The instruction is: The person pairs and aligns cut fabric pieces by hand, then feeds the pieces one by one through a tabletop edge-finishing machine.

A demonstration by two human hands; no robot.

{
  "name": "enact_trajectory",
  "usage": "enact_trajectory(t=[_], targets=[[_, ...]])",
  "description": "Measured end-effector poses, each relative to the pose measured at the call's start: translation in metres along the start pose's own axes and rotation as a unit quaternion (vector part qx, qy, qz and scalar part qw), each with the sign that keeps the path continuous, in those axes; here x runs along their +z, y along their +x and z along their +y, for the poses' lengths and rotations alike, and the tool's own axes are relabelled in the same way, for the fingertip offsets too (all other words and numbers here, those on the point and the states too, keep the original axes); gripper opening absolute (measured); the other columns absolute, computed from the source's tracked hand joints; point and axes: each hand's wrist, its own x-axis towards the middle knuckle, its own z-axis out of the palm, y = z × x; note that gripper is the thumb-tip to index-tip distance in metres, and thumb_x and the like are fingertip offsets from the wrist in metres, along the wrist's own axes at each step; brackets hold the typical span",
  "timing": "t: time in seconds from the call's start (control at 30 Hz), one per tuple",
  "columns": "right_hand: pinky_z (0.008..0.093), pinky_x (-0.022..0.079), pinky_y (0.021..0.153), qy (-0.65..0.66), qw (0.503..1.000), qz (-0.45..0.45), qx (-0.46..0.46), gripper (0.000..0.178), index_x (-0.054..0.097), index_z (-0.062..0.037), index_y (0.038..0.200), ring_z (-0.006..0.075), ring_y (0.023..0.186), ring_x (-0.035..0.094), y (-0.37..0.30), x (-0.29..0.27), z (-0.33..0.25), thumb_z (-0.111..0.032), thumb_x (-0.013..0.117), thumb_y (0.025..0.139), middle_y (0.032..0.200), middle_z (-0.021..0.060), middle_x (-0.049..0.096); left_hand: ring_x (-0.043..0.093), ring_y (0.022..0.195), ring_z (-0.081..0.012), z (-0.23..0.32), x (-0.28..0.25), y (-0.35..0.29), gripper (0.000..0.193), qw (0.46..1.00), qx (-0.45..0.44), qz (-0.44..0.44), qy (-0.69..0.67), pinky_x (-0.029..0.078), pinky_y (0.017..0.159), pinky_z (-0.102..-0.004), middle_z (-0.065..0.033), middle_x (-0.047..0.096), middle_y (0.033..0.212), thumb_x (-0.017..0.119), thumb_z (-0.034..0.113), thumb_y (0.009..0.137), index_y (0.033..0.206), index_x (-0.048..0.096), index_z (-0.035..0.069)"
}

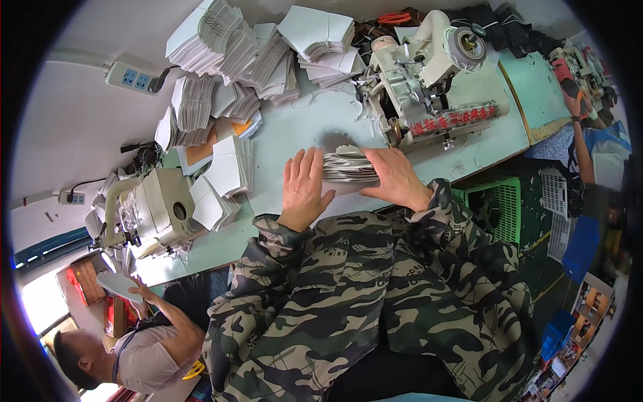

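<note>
Your right hand covers the right end of the stack. Your camouflage jacket hides part of the table and runs off below. The left-hand co-worker's head is blurred; the lower-right items are too small to tell.

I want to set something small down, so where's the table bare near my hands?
The widest bare patch of table lies between the white piles and your left hand. A narrower strip runs right of your right hand, along the table edge before the right sewing machine. Crowded: under those piles and around the left sewing machine.
</note>
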Motion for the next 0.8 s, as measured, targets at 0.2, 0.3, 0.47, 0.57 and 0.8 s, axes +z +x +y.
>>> enact_trajectory(t=[0.2,0.3,0.47,0.57,0.8], targets=[[0.0445,0.041,0.099,-0.012,1.0,0.007,-0.011,0.089,0.043,-0.0026,0.138,0.0345,0.115,0.056,0.002,0.001,-0.007,-0.026,0.086,0.064,0.121,0.0166,0.059,0.037,0.135,-0.0408,0.013,0.0,-0.002,0.098,0.998,0.007,0.015,0.053,0.03,0.111,-0.0527,-0.0203,0.04,0.145,0.083,0.019,0.066,0.147,0.031,0.0],[0.0446,0.04,0.1,-0.046,0.999,0.018,-0.018,0.088,0.045,-0.0035,0.136,0.0343,0.117,0.053,0.005,0.012,-0.017,-0.027,0.087,0.063,0.123,0.0142,0.058,0.036,0.135,-0.0409,0.016,0.003,-0.002,0.099,0.999,-0.004,0.029,0.032,0.03,0.111,-0.0528,-0.0208,0.039,0.146,0.083,0.019,0.066,0.148,0.031,-0.001],[0.044,0.039,0.101,-0.122,0.992,-0.025,-0.005,0.083,0.048,-0.0008,0.13,0.031,0.117,0.054,0.001,-0.003,-0.023,-0.029,0.087,0.063,0.121,0.0135,0.059,0.036,0.136,-0.0411,0.009,0.006,-0.008,0.1,1.0,-0.002,0.02,0.007,0.029,0.112,-0.0537,-0.0212,0.038,0.147,0.084,0.021,0.066,0.148,0.03,-0.002],[0.0453,0.038,0.101,-0.169,0.985,-0.026,0.007,0.079,0.051,0.0005,0.126,0.0291,0.117,0.055,0.01,0.004,-0.04,-0.031,0.087,0.063,0.12,0.013,0.059,0.036,0.136,-0.0417,0.016,0.003,-0.007,0.099,0.999,-0.008,0.023,0.03,0.029,0.111,-0.0539,-0.0218,0.037,0.148,0.083,0.021,0.067,0.148,0.031,-0.002],[0.0457,0.04,0.092,-0.195,0.98,0.006,-0.045,0.056,0.058,-0.0039,0.11,0.0248,0.1,0.061,0.013,0.018,-0.044,-0.03,0.083,0.068,0.101,0.0076,0.064,0.033,0.138,-0.0427,0.01,0.004,-0.019,0.094,0.998,-0.033,0.036,0.038,0.028,0.112,-0.0563,-0.0211,0.036,0.149,0.081,0.02,0.067,0.147,0.034,0.002]])
